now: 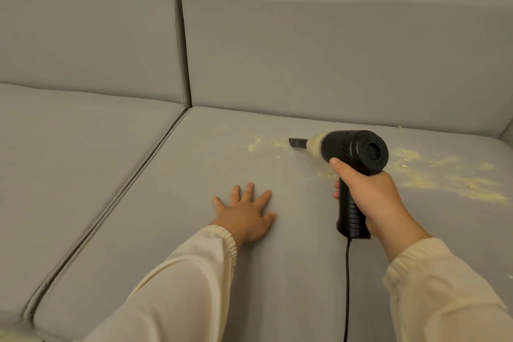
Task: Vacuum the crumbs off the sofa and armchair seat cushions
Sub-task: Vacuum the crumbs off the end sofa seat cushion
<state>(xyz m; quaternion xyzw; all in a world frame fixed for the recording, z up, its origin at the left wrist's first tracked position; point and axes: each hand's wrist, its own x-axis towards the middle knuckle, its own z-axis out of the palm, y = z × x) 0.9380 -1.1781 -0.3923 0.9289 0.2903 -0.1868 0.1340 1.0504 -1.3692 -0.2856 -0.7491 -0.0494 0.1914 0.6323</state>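
The job is judged to be partly done. On the right-hand seat cushion (194,203) of the grey sofa (333,58), a thin trail of yellow crumbs (259,143) is left just ahead of the nozzle (298,143), and a much wider scatter of crumbs (449,180) is spread toward the cushion's right edge, behind the tool. A few specks are also seen along the cushion's rear edge, where it meets the back cushion. The near and left parts of this cushion appear clean, and the left seat cushion (69,153) shows no crumbs that can be made out. No armchair is in view, so that part of the work is taken as still to be done.

A black corded handheld vacuum (358,151) is held above the middle of the cushion, its nozzle pointed left and tipped down close to the fabric; whether it touches cannot be told. Its clear dust cup (315,144) is already seen to hold pale debris. The pistol grip is wrapped by the right hand (369,197), fingers curled round the handle and the thumb laid up against the body. The cord (347,286) is trailed down toward the cushion's front edge.

The left hand (245,216) is laid flat on the cushion, palm down with fingers spread, nothing being held.
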